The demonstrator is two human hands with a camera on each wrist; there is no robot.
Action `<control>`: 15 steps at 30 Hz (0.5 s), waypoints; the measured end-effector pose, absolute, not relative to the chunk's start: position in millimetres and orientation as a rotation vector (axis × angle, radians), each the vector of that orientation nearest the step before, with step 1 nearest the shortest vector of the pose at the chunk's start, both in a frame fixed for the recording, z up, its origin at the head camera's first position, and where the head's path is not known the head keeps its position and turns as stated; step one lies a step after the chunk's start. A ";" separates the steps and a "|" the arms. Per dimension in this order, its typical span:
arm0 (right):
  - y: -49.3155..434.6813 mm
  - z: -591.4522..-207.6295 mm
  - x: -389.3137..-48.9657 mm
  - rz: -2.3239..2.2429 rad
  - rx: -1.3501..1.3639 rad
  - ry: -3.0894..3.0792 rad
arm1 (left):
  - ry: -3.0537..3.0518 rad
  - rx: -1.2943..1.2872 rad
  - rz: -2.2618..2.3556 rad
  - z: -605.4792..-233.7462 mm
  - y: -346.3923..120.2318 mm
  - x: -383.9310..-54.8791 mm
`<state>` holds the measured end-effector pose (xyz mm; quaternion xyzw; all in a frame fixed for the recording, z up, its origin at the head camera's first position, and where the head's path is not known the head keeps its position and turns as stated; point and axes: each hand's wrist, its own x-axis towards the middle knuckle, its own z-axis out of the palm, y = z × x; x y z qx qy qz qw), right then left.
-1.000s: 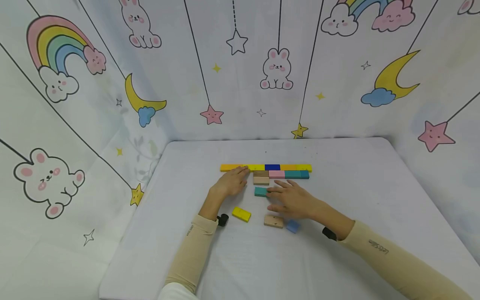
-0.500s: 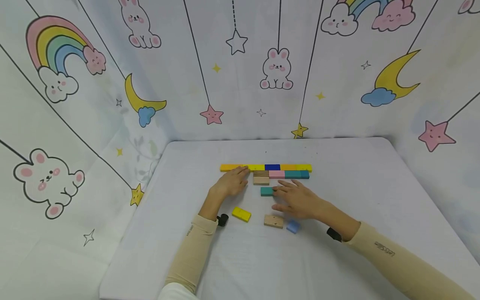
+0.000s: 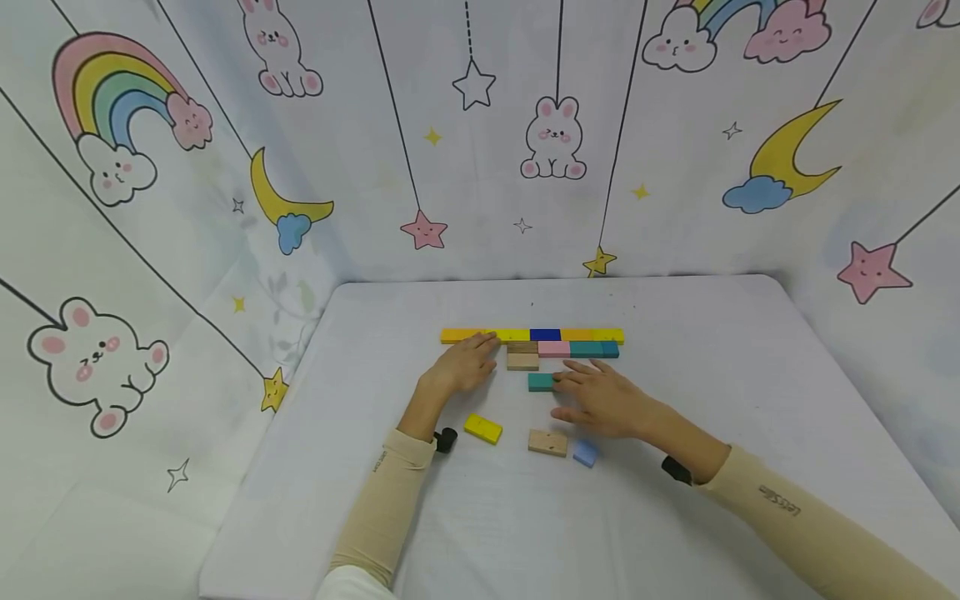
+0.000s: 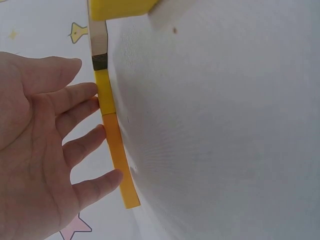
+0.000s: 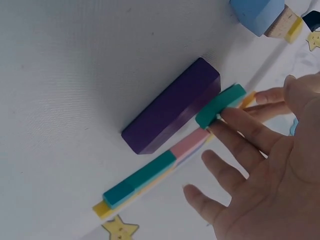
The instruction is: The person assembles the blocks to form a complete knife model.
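Note:
My right hand (image 3: 606, 404) has its fingers extended, and its fingertips touch one end of a small teal block (image 3: 540, 382) lying on the table. In the right wrist view the thumb stays apart from that teal block (image 5: 220, 106). A purple block (image 5: 171, 107) lies near it, hidden behind the hand in the head view. With straight fingers, my left hand (image 3: 459, 364) rests its fingertips on the back row of yellow, orange and blue blocks (image 3: 513, 335). Before that row lies a shorter one with brown, pink (image 3: 553, 349) and teal blocks; a pale wooden block (image 3: 522, 362) sits in front of the brown one.
Nearer the front of the white table (image 3: 300, 500) lie a loose yellow block (image 3: 483, 428), a wooden block (image 3: 547, 442) and a light blue block (image 3: 586, 453). A curtain with printed rabbits and stars (image 3: 480, 183) hangs behind the table.
The right hand has moved to the right, and the teal block at its fingertips has slid right along the table with it. The left hand has not moved.

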<state>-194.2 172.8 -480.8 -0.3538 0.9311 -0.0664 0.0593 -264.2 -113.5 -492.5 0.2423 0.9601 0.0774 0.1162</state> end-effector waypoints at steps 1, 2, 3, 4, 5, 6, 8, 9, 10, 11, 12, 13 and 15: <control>173.8 -480.6 -194.0 -0.204 -1.072 2.821 | 2.812 0.708 0.230 -492.0 -113.3 -263.8; 174.7 -480.5 -193.8 -0.208 -1.073 2.823 | 2.811 0.706 0.231 -491.7 -113.2 -263.5; 175.7 -480.5 -193.6 -0.214 -1.074 2.824 | 2.811 0.704 0.233 -491.6 -113.1 -263.3; 176.6 -480.5 -193.5 -0.222 -1.077 2.825 | 2.809 0.702 0.234 -491.4 -113.0 -263.2; 177.6 -480.5 -193.4 -0.225 -1.080 2.827 | 2.809 0.700 0.237 -491.4 -113.0 -263.1; 178.4 -480.2 -193.2 -0.229 -1.082 2.829 | 2.809 0.698 0.241 -491.5 -113.0 -263.1; 180.0 -480.3 -193.2 -0.234 -1.087 2.834 | 2.807 0.697 0.239 -491.7 -113.0 -263.3; 180.7 -480.3 -193.2 -0.235 -1.089 2.836 | 2.807 0.698 0.239 -491.8 -112.9 -263.4; 181.4 -480.3 -193.2 -0.231 -1.090 2.838 | 2.807 0.698 0.239 -491.8 -113.0 -263.5; 182.0 -480.3 -193.3 -0.229 -1.091 2.839 | 2.809 0.697 0.241 -491.8 -113.0 -263.5; 182.5 -480.3 -193.4 -0.227 -1.090 2.840 | 2.809 0.697 0.241 -491.9 -113.1 -263.5; 182.9 -480.3 -193.5 -0.226 -1.089 2.840 | 2.807 0.698 0.237 -492.0 -113.1 -263.7; 183.9 -480.5 -193.8 -0.217 -1.089 2.840 | 2.806 0.699 0.235 -492.2 -113.1 -263.8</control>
